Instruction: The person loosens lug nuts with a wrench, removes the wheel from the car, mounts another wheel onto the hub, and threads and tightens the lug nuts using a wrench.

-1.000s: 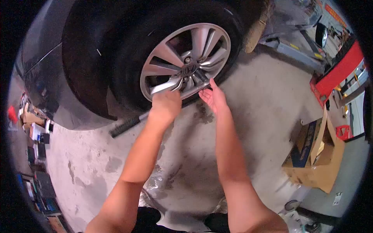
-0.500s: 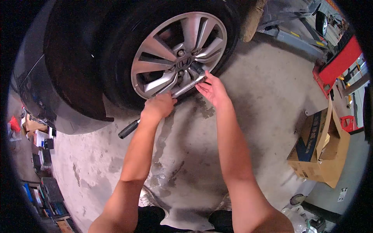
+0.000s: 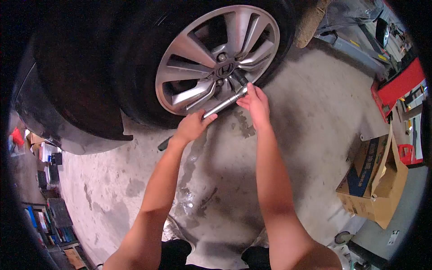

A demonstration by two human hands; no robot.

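Observation:
A silver torque wrench with a dark handle end slants across the lower part of a car wheel. My left hand is closed around its shaft; the forearm partly covers the handle. At the wrench head, my right hand is closed, with the thumb on top and the fingers curled beneath. From that head a black socket reaches into the wheel beside the centre cap, which bears an H emblem. Whether it sits fully on a lug nut is hidden. Other lug nuts show around the cap.
The dark car body overhangs at left. At right stand an open cardboard box and a red metal post base. A grey lift arm lies beyond the tire. Cases and boxes line the left side.
The view has shifted, so the wheel appears farther right. My left hand has moved slightly down and outward from the wheel on the wrench; my right hand stays at its head.

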